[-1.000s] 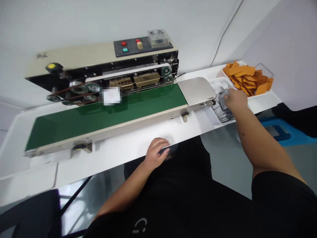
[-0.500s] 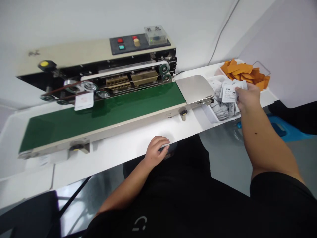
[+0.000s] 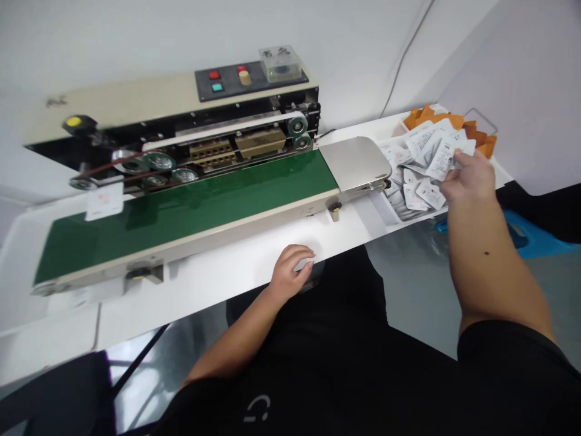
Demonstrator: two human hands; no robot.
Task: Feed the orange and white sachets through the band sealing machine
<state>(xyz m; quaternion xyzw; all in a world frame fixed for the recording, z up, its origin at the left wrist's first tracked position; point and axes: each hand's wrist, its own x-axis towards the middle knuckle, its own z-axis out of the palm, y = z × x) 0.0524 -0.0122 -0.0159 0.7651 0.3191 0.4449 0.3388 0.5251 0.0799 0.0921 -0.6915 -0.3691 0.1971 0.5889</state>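
My right hand (image 3: 469, 177) pinches white printed sachets (image 3: 449, 156) over the white bin (image 3: 389, 212) at the right. More sachets fan out beside the held ones; I cannot tell how many are in the grip. Loose sachets (image 3: 416, 195) fill the bin below. My left hand (image 3: 293, 272) rests at the table's front edge, fingers curved and thumb apart, with nothing in it. A white sachet (image 3: 104, 203) with a faint red print is at the left end of the band sealer (image 3: 136, 100), over its green conveyor belt (image 3: 218, 200).
Orange packets (image 3: 429, 115) lie in a container behind the bin. A metal plate (image 3: 356, 160) extends the belt's right end. Knobs (image 3: 334, 208) stick out along the conveyor's front. A blue stool (image 3: 535, 236) stands on the floor at the right.
The sachet at the sealer has travelled left and come away from the rollers. My right hand has shifted right with its sachets, which now spread more widely. My left hand has barely moved.
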